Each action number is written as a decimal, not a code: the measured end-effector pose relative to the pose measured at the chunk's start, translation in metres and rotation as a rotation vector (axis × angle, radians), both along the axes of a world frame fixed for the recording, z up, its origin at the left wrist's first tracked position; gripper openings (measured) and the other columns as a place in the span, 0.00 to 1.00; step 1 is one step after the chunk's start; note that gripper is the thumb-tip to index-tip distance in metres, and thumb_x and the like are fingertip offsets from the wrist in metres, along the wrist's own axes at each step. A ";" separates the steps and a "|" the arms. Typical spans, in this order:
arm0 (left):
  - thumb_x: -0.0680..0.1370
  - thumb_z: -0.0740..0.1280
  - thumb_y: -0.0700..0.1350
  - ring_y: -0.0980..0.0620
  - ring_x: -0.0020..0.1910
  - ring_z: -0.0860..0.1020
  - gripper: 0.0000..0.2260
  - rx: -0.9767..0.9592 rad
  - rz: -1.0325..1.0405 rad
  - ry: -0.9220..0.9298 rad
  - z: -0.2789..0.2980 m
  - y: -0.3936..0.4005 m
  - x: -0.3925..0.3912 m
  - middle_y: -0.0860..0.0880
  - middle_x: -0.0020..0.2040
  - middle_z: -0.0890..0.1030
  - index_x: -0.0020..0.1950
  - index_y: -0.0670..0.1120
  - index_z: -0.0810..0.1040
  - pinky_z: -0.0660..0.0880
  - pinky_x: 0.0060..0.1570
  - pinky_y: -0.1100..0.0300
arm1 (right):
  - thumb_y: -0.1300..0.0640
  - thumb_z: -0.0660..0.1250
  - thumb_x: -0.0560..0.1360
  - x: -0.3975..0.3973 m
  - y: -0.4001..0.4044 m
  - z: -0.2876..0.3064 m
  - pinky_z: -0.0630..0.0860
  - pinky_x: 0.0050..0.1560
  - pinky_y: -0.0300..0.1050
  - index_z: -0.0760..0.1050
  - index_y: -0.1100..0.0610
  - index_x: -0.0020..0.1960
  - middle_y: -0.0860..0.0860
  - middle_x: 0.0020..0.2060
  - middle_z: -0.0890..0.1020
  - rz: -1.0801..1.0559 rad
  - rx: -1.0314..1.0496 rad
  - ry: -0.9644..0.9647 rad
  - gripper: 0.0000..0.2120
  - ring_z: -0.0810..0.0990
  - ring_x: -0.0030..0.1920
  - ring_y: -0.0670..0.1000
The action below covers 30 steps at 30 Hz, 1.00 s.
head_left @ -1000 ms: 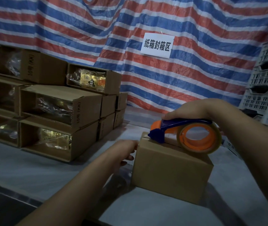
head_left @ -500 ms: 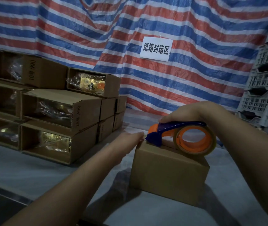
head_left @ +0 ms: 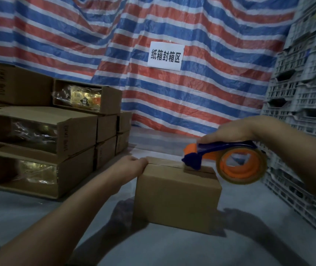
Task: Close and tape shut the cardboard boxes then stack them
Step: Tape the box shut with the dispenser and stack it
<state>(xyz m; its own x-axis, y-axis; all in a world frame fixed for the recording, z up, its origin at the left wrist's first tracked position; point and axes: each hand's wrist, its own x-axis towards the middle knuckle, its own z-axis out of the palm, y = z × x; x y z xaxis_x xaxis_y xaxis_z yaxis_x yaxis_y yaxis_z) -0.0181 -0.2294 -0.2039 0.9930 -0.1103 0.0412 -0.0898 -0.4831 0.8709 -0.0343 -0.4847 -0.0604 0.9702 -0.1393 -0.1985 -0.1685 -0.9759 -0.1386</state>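
Box: cardboard box [head_left: 176,196] sits on the grey table [head_left: 18,217] at about 5 o'clock of centre, flaps down, a strip of clear tape already shining along the top seam.
Dispenser: tape dispenser [head_left: 228,162], blue frame and orange core, now rides at the box's 3 o'clock end; half a second ago its nose was at the 9 o'clock end of the top. That's the pull across the seam, nearly run out.
Right hand: right hand [head_left: 232,132] is wrapped over the dispenser's handle, pressing the blue nose onto the lid.
Left hand: left hand [head_left: 132,166] has come up from the side wall and now clamps the top edge at 9 o'clock, fingers curled over the corner, pinning the box against the pull.
Hands together or apart: apart, one at each end of the lid.
Meaning for the task: the top seam looks close to sealed; I judge the tape still has to go over the 3 o'clock edge and be cut.
Stack: open boxes [head_left: 43,135] with wrapped goods showing are piled at 9 o'clock, well apart from the working box.
Backdrop: striped tarp [head_left: 211,54] with a paper sign [head_left: 165,56] at 12 o'clock; grey crates [head_left: 307,73] at 3 o'clock.
Risk: a slack left grip could let the box skid.
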 end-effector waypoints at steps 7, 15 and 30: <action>0.81 0.61 0.57 0.51 0.39 0.71 0.18 -0.018 0.013 0.018 -0.001 -0.001 0.003 0.46 0.43 0.75 0.58 0.44 0.78 0.69 0.37 0.58 | 0.22 0.61 0.62 -0.031 -0.078 -0.037 0.78 0.61 0.50 0.82 0.53 0.58 0.56 0.51 0.86 0.033 0.095 -0.066 0.41 0.85 0.50 0.54; 0.80 0.61 0.57 0.58 0.40 0.74 0.09 0.421 0.083 -0.724 0.021 -0.036 -0.022 0.53 0.45 0.75 0.47 0.53 0.73 0.70 0.37 0.62 | 0.20 0.67 0.61 -0.025 -0.103 -0.065 0.80 0.55 0.46 0.82 0.44 0.54 0.48 0.48 0.86 0.060 0.290 -0.180 0.34 0.85 0.46 0.47; 0.81 0.50 0.65 0.52 0.78 0.52 0.29 0.908 -0.522 -0.585 0.013 -0.097 -0.038 0.53 0.81 0.50 0.80 0.57 0.49 0.47 0.75 0.52 | 0.28 0.65 0.69 -0.060 -0.128 -0.052 0.77 0.36 0.37 0.85 0.43 0.41 0.46 0.34 0.85 0.107 0.387 -0.146 0.21 0.83 0.33 0.44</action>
